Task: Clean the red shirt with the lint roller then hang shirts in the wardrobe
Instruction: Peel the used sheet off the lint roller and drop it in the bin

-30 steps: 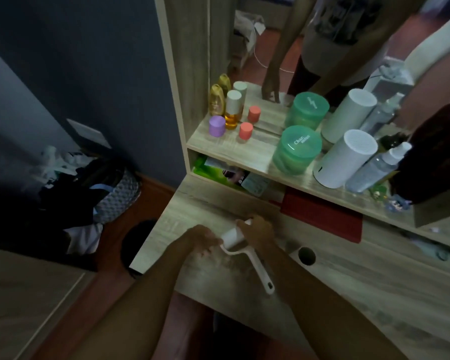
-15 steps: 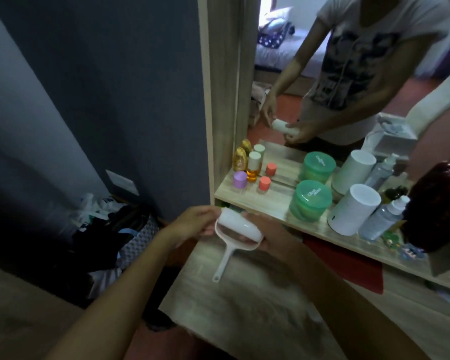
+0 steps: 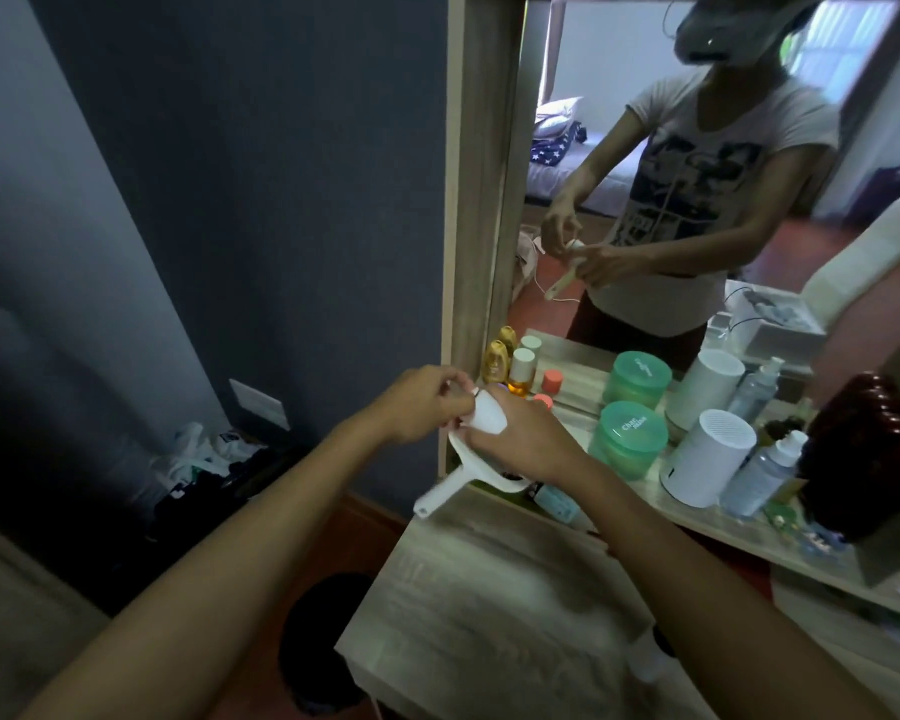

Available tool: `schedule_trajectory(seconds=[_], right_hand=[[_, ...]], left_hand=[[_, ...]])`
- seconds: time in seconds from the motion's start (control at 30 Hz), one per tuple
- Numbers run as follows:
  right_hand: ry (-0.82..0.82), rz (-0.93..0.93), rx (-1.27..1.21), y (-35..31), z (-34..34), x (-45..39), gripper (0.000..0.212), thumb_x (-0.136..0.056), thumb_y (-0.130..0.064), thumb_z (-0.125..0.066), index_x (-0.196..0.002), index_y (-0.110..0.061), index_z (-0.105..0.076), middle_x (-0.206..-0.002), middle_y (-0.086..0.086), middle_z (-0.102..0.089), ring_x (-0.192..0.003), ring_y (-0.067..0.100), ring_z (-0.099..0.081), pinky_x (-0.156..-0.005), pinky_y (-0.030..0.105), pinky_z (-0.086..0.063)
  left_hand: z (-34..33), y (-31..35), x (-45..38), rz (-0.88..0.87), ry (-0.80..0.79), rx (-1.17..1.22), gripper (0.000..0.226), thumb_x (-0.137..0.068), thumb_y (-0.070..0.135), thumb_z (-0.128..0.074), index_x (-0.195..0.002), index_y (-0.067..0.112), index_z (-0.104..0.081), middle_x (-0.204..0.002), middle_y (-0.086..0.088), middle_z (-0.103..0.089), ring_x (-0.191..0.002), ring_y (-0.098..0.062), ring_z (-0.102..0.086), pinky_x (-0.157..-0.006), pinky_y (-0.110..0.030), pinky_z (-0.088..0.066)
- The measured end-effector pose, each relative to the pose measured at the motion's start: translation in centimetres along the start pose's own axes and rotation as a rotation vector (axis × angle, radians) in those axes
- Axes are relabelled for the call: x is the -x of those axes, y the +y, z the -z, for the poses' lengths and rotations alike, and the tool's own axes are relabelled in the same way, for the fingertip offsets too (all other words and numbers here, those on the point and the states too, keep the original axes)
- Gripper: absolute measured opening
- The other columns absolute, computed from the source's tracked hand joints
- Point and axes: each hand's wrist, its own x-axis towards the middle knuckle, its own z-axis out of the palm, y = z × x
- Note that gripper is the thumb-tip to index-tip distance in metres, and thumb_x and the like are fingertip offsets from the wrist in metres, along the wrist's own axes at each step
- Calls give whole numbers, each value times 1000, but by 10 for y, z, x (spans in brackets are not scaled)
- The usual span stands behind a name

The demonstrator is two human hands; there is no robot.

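Lint roller [image 3: 481, 433] is held in mid-air at the centre of the frame, above the near left corner of the tabletop [image 3: 489, 615], with its white drum uppermost and its handle slanting down toward the lower left. The drum is gripped from the right side by the right hand [image 3: 520, 441], whose fingers are wrapped round it. Its upper left end is pinched by the left hand [image 3: 422, 405] with curled fingertips, apparently to pick at a sheet or a cover; which of the two cannot be told.

Several risks can be judged from here. If the sheet is torn crookedly, a ragged strip may be left on the drum and the sticky surface spoiled. The handle is supported by neither hand, so a hard tug could twist the roller out of the grip and let it fall to the floor at the lower left. The small bottles [image 3: 510, 366] on the shelf just behind the hands could be knocked over by a careless movement. No red shirt can be seen, so the cleaning is judged not yet begun.
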Motion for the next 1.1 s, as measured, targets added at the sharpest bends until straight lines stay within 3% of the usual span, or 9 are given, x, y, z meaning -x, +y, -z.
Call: schedule_trajectory(seconds=[0.13,0.2,0.3,0.43,0.57,0.63,0.73,0.97,1.1], right_hand=[[33,21,127,7,4,-5,46,-79,-65,-55,-114,-36,-55,-101,-10,-67,-87,13,-61,-69,32,-48],[39,42,195,8,8,-4,55,-78,-71,-51,-122,-37,-50,-106,-9,-66,-90,15,-61,-73,36,-52],[55,93,282,8,16,-3,58,-83,-64,-51,-133,-37,-40,-117,-5,-63,-96,19,-60,-77,38,-52],[114,133,336,4,25,-1,60,-87,-60,-50,-139,-35,-36,-123,1,-61,-101,25,-59,-74,36,-47],[172,89,171,-2,34,-6,55,-84,-61,-51,-132,-37,-42,-112,-4,-63,-93,21,-60,-73,37,-50],[174,43,9,-8,36,-8,51,-84,-59,-54,-130,-40,-42,-103,-7,-63,-77,16,-60,-67,33,-49],[180,12,-170,-15,43,-6,48,-83,-55,-58,-128,-43,-44,-102,-9,-64,-71,15,-63,-57,30,-50],[-27,-89,-609,-10,57,-6,37,-85,-38,-68,-120,-29,-56,-93,26,-68,-61,23,-61,-48,28,-47],[-31,-106,-721,-5,56,-6,42,-81,-41,-71,-120,-29,-58,-87,21,-65,-69,28,-59,-47,28,-47]], left_hand=[[-3,4,1,-35,32,-15,27,-84,22,-58,-109,14,-66,-92,-8,-70,-83,-21,-67,-78,-38,-55],[-2,5,-2,-34,35,-29,19,-85,22,-57,-99,14,-68,-89,-9,-70,-83,-23,-67,-77,-37,-55],[6,6,-7,-27,23,-34,13,-88,22,-54,-75,21,-58,-82,-5,-65,-78,-21,-64,-73,-33,-53],[11,9,-7,-42,26,13,9,-91,22,-52,-82,19,-54,-82,-1,-66,-76,-15,-62,-74,-31,-52],[9,23,-9,-107,110,-69,17,-98,28,-39,-96,14,-48,-84,-4,-64,-73,-16,-58,-68,-30,-46],[8,31,-11,-143,168,-132,22,-98,28,-34,-101,10,-45,-85,-9,-61,-74,-23,-56,-66,-36,-44],[6,39,-16,-179,222,-194,21,-95,26,-31,-103,11,-42,-84,-13,-60,-73,-28,-55,-66,-43,-44],[-2,42,-17,-183,266,-235,16,-100,27,-29,-102,17,-41,-71,2,-51,-63,-16,-50,-53,-29,-32],[-1,45,-16,-232,274,-212,27,-103,35,-24,-100,17,-44,-74,1,-55,-66,-16,-53,-56,-29,-36]])
